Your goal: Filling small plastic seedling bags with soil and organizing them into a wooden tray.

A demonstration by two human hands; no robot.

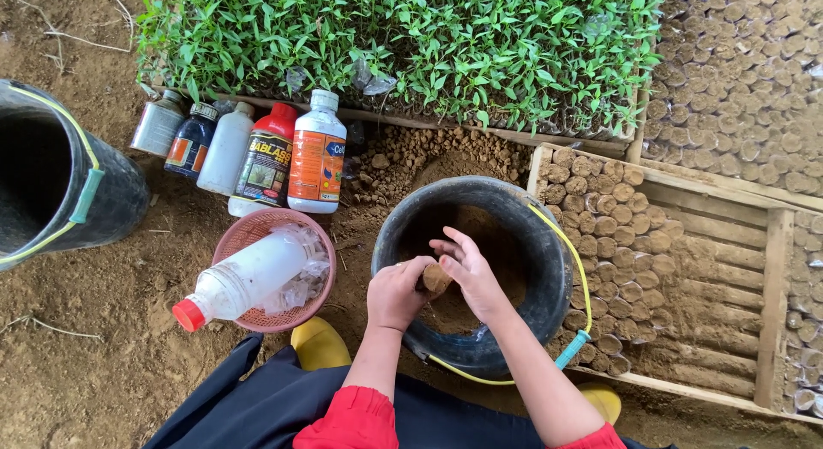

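Over the black bucket [549, 243] of soil, seen from the head camera, the left hand [396, 293] clasps a small soil-filled seedling pot [435, 279] while the right hand [469, 269] presses fingers onto its top. Just right sits a wooden tray [776, 286] of filled pots; left, a pink basket [249, 230] holds a plastic bottle [244, 282].

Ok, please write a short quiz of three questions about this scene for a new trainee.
1. True or false: the left hand holds a small soil-filled pot over the black bucket.
2. Where does the clear bottle with the red cap lie?
A. in the pink basket
B. in the wooden tray
3. Fill in: the right hand presses on the top of the ___.

Key: 1 true; 2 A; 3 pot.
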